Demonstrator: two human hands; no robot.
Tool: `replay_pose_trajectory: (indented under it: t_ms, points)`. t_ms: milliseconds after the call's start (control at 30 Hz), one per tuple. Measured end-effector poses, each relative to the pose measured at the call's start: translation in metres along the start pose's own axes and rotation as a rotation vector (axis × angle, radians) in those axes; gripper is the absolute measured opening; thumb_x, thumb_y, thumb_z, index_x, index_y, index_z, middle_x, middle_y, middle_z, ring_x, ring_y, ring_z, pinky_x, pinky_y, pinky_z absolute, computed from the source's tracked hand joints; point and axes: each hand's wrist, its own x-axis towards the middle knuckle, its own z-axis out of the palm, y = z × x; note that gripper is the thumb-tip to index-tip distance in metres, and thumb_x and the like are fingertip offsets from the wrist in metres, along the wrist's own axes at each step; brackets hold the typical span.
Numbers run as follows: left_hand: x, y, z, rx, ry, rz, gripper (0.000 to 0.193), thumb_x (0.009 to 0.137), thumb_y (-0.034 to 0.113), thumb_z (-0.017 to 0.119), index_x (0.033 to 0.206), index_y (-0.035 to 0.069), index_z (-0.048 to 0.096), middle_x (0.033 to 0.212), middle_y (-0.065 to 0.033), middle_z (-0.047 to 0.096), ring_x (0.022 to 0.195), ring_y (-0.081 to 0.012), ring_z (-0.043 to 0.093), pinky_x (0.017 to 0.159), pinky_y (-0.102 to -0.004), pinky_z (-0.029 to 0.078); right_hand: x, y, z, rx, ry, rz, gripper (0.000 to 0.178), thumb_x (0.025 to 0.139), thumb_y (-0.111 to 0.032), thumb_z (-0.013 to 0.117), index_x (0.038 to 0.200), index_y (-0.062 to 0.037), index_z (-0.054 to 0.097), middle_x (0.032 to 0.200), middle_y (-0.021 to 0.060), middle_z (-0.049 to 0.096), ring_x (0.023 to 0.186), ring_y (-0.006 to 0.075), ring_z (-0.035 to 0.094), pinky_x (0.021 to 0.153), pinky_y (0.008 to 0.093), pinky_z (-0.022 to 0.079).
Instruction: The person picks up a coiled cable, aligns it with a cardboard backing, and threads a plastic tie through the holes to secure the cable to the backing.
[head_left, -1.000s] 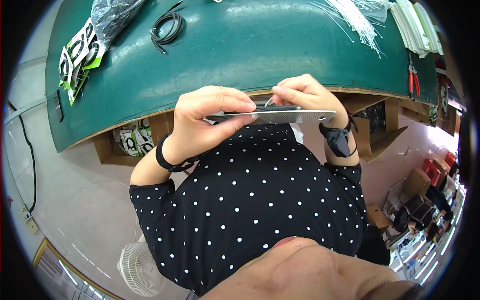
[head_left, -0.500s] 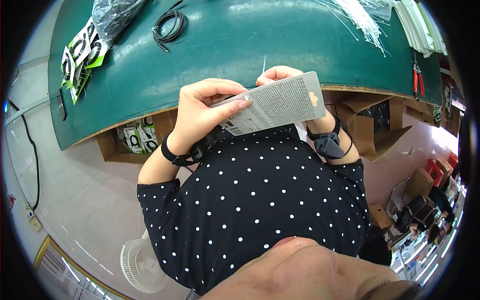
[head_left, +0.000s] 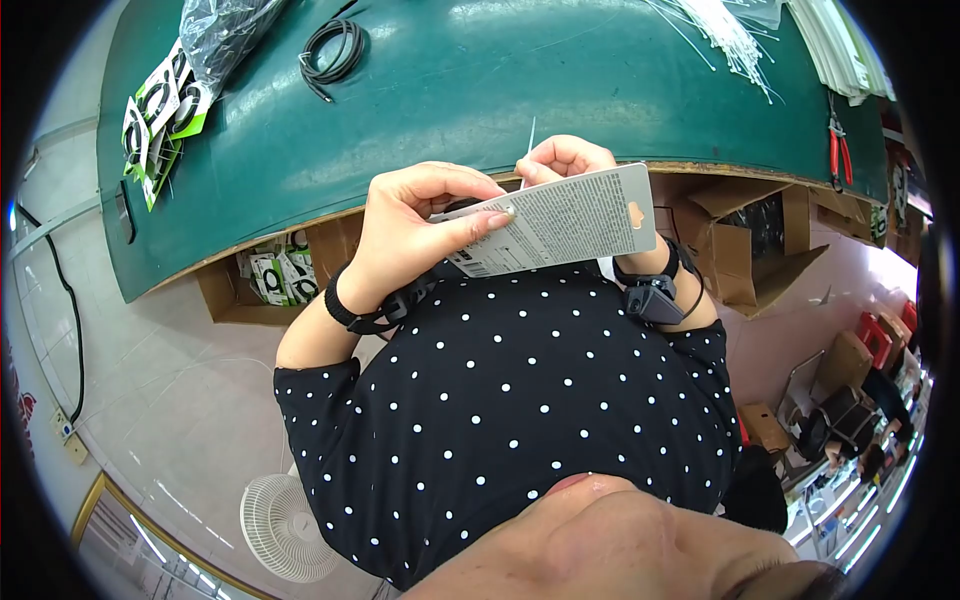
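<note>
A grey-backed packaging card (head_left: 580, 222) covered in small print, with a hang hole at its right end, is held tilted above the table's near edge. My left hand (head_left: 415, 215) pinches its left end between thumb and fingers, and something dark shows behind the card there. Behind the card's upper edge, my right hand (head_left: 566, 155) pinches a thin white cable tie (head_left: 532, 135), whose tail points up. The card hides the lower part of that hand and the tie's other end.
On the green table (head_left: 440, 110) lie a coiled black cable (head_left: 322, 76), carded cables (head_left: 160, 110) beside a plastic bag (head_left: 225, 40), loose white cable ties (head_left: 725, 40), stacked cards (head_left: 835, 50) and red-handled cutters (head_left: 838, 155). Cardboard boxes (head_left: 735, 265) stand underneath. A white fan (head_left: 285, 530) is lower left.
The card has shifted slightly right and down, with my left hand following. My right hand has moved a little right, and more of the white cable tie shows above the card.
</note>
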Motion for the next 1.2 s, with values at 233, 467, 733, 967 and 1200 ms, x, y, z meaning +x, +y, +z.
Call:
replay_pose_trajectory:
  t_ms: [233, 467, 733, 967, 1200]
  points:
    - [0.001, -0.002, 0.002, -0.107, 0.0, -0.089, 0.019, 0.074, -0.007, 0.075, 0.092, -0.006, 0.068, 0.097, -0.0148, 0.068, 0.087, -0.0167, 0.066, 0.079, -0.0274, 0.054, -0.002, -0.009, -0.018, -0.137, 0.005, -0.096, 0.013, 0.092, -0.014, 0.063, 0.096, -0.0013, 0.065, 0.082, 0.0024, 0.064, 0.073, 0.0054, 0.061, 0.063, 0.0187, 0.05]
    - [0.009, -0.004, 0.002, -0.136, -0.018, -0.202, 0.019, 0.077, -0.001, 0.075, 0.094, -0.006, 0.069, 0.093, -0.0126, 0.07, 0.083, -0.0141, 0.067, 0.075, -0.0248, 0.055, -0.022, -0.077, -0.067, -0.645, 0.163, -0.905, 0.01, 0.084, -0.007, 0.066, 0.093, -0.0031, 0.068, 0.092, 0.0039, 0.063, 0.082, 0.0164, 0.061, 0.07, 0.0278, 0.049]
    - [0.019, -0.002, 0.006, -0.141, -0.102, -0.303, 0.02, 0.08, -0.002, 0.073, 0.098, -0.006, 0.067, 0.093, -0.013, 0.07, 0.084, -0.0143, 0.068, 0.076, -0.0242, 0.056, -0.025, -0.073, -0.015, -1.197, -0.244, -1.009, 0.02, 0.068, -0.007, 0.07, 0.087, -0.0069, 0.066, 0.086, 0.0025, 0.058, 0.078, 0.021, 0.056, 0.069, 0.0346, 0.045]
    - [0.02, -0.003, 0.005, -0.128, -0.115, -0.32, 0.022, 0.08, -0.002, 0.073, 0.1, -0.007, 0.066, 0.095, -0.0134, 0.07, 0.086, -0.0146, 0.068, 0.078, -0.0252, 0.056, -0.022, -0.069, -0.013, -1.201, -0.209, -1.051, 0.017, 0.068, -0.009, 0.07, 0.085, -0.0072, 0.065, 0.083, 0.0017, 0.056, 0.076, 0.0205, 0.055, 0.067, 0.0344, 0.045]
    - [0.016, -0.007, 0.006, -0.082, -0.126, -0.234, 0.021, 0.079, -0.001, 0.074, 0.098, -0.006, 0.067, 0.096, -0.0127, 0.069, 0.088, -0.0148, 0.067, 0.079, -0.0253, 0.056, -0.023, -0.065, -0.01, -1.198, -0.212, -1.056, 0.018, 0.068, -0.009, 0.07, 0.085, -0.0055, 0.065, 0.083, 0.0021, 0.056, 0.076, 0.0203, 0.054, 0.068, 0.0342, 0.044]
